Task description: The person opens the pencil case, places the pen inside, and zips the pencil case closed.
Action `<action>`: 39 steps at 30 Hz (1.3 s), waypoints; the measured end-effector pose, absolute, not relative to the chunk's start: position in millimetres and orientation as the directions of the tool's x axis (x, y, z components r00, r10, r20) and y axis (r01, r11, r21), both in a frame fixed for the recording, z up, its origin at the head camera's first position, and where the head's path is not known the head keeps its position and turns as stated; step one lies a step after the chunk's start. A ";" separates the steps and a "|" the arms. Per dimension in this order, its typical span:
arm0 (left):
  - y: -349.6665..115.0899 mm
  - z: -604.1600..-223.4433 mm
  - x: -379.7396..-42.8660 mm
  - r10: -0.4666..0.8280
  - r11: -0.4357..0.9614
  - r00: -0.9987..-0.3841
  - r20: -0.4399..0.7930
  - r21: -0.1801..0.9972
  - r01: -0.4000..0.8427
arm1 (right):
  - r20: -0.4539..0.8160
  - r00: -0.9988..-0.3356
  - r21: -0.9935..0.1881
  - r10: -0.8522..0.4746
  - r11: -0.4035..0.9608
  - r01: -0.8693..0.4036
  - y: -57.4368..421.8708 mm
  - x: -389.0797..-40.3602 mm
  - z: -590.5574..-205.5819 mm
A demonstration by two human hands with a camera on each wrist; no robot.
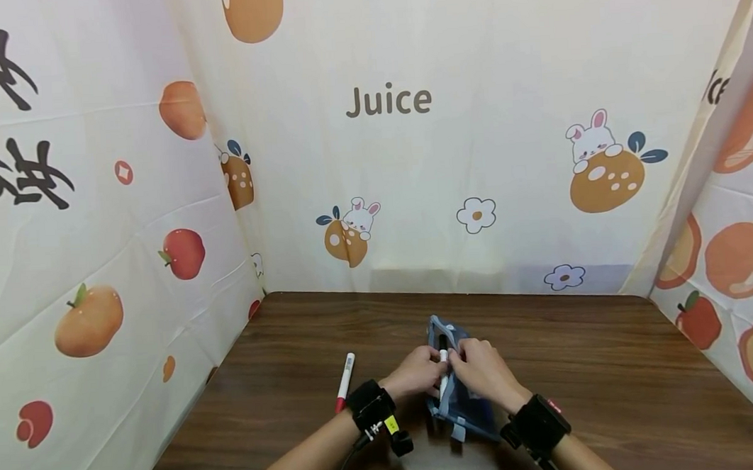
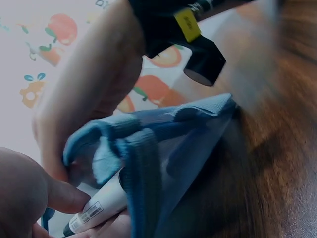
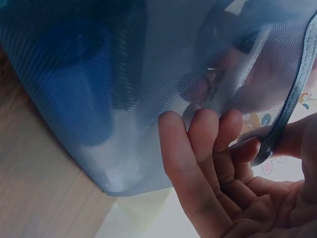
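Observation:
A blue mesh zip pouch [image 1: 474,409] is held with its mouth open in front of me on the table. My left hand [image 1: 416,372] pinches a white marker [image 2: 101,204] with a black end, thumb against its barrel, and the marker lies partly inside the pouch mouth. With thumb and curled fingers, my right hand [image 1: 488,372] grips the zipped rim [image 3: 292,94] of the pouch. Through the mesh in the right wrist view, a blue object [image 3: 79,89] shows inside the pouch, its shape blurred.
A white marker with a red end [image 1: 346,380] lies on the brown wood-grain table [image 1: 283,410], left of my left hand. Printed fabric curtains [image 1: 412,190] stand along the table's back and sides. Both wrists wear black camera bands.

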State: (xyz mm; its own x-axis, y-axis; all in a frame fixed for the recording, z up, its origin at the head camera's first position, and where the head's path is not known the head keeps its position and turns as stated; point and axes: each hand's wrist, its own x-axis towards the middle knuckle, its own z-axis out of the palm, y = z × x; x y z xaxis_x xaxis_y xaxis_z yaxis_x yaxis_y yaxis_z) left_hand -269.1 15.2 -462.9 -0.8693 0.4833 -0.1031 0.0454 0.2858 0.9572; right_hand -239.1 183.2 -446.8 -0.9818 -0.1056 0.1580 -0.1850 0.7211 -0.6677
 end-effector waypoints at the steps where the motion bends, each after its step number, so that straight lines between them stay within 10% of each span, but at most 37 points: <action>1: 16.1 -463.1 -269.1 0.481 0.302 -0.871 -0.099 0.952 0.058 | 0.152 -0.983 -0.670 -0.105 0.720 -0.181 183.1 -239.0 -446.9; 19: 22.6 -495.0 -292.0 0.490 0.485 -0.863 -0.126 0.862 0.149 | 0.167 -0.979 -0.669 -0.114 0.716 -0.198 184.0 -236.7 -444.4; 30: 25.5 -478.7 -272.4 0.483 0.521 -0.868 0.119 0.757 0.394 | 0.158 -0.982 -0.666 -0.105 0.723 -0.184 182.4 -235.2 -444.3; 39: 39.3 -545.4 -317.7 0.518 0.635 -0.839 0.164 0.583 0.506 | 0.167 -0.980 -0.659 -0.106 0.727 -0.191 179.6 -236.9 -445.5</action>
State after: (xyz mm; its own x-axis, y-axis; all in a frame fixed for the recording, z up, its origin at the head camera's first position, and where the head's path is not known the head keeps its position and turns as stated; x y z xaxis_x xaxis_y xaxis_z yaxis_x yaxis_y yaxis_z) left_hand -317.7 39.3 -545.4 -0.8393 0.5185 0.1638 0.5063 0.6353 0.5831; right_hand -236.9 179.6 -445.5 -0.9802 -0.1059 0.1671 -0.1910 0.7272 -0.6593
